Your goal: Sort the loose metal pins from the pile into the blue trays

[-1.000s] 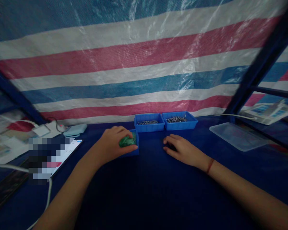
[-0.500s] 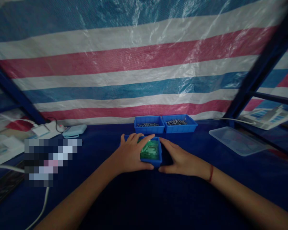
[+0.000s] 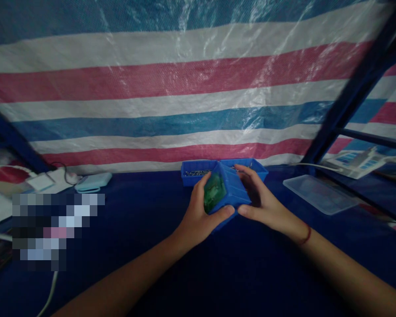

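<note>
A small blue plastic bin (image 3: 235, 182) is tilted steeply on its side, its opening facing left. Inside it lies a green see-through mass (image 3: 214, 191), too blurred to make out. My left hand (image 3: 199, 215) grips the bin, with its fingers across the opening and its thumb on the near wall. My right hand (image 3: 267, 200) holds the bin's right end, thumb at the near corner and fingers round the far side. Behind it stand two more blue bins: the left bin (image 3: 188, 178) has thin metal pieces in it, while the right bin (image 3: 259, 169) is partly covered.
To the right on the blue table (image 3: 152, 193) lies a clear plastic lid (image 3: 320, 193). A light blue case (image 3: 94, 181) and a white power strip (image 3: 57, 182) are at the left, with a white cable (image 3: 49, 290) nearer me. A striped plastic sheet (image 3: 171, 83) hangs behind.
The bin has been lifted and tipped from level onto its side, moving right and toward the back bins. My right hand has closed on it. The view has shifted slightly.
</note>
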A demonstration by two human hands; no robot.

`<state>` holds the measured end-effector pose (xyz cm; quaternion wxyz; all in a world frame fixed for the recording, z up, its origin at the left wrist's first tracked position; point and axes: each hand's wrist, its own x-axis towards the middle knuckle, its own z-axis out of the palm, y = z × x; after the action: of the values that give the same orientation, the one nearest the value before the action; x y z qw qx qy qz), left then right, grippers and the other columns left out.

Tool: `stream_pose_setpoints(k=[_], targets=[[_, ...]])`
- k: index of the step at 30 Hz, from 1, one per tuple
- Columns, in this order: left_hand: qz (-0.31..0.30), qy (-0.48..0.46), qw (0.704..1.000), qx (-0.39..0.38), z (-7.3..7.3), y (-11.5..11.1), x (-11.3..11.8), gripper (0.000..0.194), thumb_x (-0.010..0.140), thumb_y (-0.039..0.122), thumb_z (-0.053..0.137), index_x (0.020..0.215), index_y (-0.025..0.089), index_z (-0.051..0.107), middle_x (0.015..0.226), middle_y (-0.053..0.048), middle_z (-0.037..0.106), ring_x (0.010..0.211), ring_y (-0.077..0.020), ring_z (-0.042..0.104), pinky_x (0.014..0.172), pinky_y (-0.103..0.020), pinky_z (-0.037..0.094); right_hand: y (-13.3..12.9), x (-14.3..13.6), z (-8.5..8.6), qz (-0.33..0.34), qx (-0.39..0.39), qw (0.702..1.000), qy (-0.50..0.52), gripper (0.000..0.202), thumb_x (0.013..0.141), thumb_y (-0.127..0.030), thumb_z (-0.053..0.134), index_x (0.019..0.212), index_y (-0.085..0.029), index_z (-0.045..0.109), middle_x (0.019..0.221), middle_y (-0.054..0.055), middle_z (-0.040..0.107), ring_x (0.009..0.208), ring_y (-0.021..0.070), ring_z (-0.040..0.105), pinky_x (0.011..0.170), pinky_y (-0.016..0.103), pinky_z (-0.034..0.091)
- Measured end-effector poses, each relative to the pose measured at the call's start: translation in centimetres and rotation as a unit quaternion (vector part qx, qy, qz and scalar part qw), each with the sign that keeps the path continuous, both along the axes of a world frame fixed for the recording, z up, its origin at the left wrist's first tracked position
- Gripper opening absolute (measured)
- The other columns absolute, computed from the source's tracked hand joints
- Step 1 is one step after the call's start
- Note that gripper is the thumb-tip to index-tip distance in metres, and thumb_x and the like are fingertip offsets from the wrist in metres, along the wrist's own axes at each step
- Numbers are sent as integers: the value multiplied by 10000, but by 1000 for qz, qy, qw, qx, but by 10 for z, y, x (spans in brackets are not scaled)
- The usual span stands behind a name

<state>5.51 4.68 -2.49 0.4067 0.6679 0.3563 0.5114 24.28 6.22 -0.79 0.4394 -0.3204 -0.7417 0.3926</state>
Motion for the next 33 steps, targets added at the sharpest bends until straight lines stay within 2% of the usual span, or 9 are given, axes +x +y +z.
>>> stream_pose_setpoints(k=[2,4,9,14,18,22,28,31,33], targets=[[-30,-49,998,-4,-6,-1,2,836,749,488,644,1386,265,150,1438,-129,245,1309,-318,294,1082,-496,231,-2,-10,-10,30,-23,999,22,1028,654,-382,742,1416,-295,58,1367,127,383,1227,303,436,995,505,380],[-54,-79,995,-5,-10,-2,1,862,769,519,609,1393,267,70,1434,-145,237,1303,-315,309,1074,-489,255,-3,-18,-17,45,-36,998,39,1073,655,-368,747,1420,-297,-1,1376,131,386,1226,296,446,1001,504,377],[-97,-110,989,-21,-12,-4,-1,929,754,591,578,1387,260,-15,1415,-175,265,1284,-318,349,1043,-479,311,-5,-22,-17,10,26,999,36,823,691,-365,716,1364,-240,259,1331,134,458,1211,311,459,1006,513,370],[-111,-119,987,-10,-15,-3,-1,911,738,633,561,1383,257,39,1383,-162,358,1244,-299,410,1021,-451,349,-4,-10,-11,-47,93,994,-38,854,685,-422,705,1393,-238,264,1417,130,359,1257,337,397,1016,539,344],[-27,-55,998,-5,-19,-1,-5,739,751,688,473,1301,220,316,1330,-147,435,1225,-302,423,1000,-459,379,-2,-3,-9,-74,123,985,-98,821,717,-447,668,1407,-267,262,1439,100,331,1279,326,367,1026,541,330],[65,12,998,21,-18,-2,-11,462,887,577,305,1051,229,561,1239,-92,515,1162,-253,483,974,-427,412,-1,2,-1,-94,144,976,-132,791,723,-481,648,1399,-284,290,1411,88,380,1266,335,379,1013,553,333],[213,78,970,86,-8,-3,-15,147,862,283,503,787,199,596,923,-35,612,934,-190,569,891,-366,429,-2,14,15,-138,139,977,-81,745,715,-560,618,1359,-291,357,1390,73,420,1220,346,431,982,543,367],[256,111,956,94,-5,-2,-18,142,858,255,503,763,196,590,797,-18,612,834,-185,572,805,-356,448,1,21,17,-176,142,974,0,682,719,-589,586,1307,-288,412,1288,71,519,1155,335,493,925,503,431],[269,154,942,127,1,-1,-22,135,854,245,510,760,197,594,810,-22,622,880,-198,564,854,-380,424,4,23,15,-197,143,969,34,631,753,-621,498,1285,-291,419,1248,74,541,1136,340,503,890,489,453]])
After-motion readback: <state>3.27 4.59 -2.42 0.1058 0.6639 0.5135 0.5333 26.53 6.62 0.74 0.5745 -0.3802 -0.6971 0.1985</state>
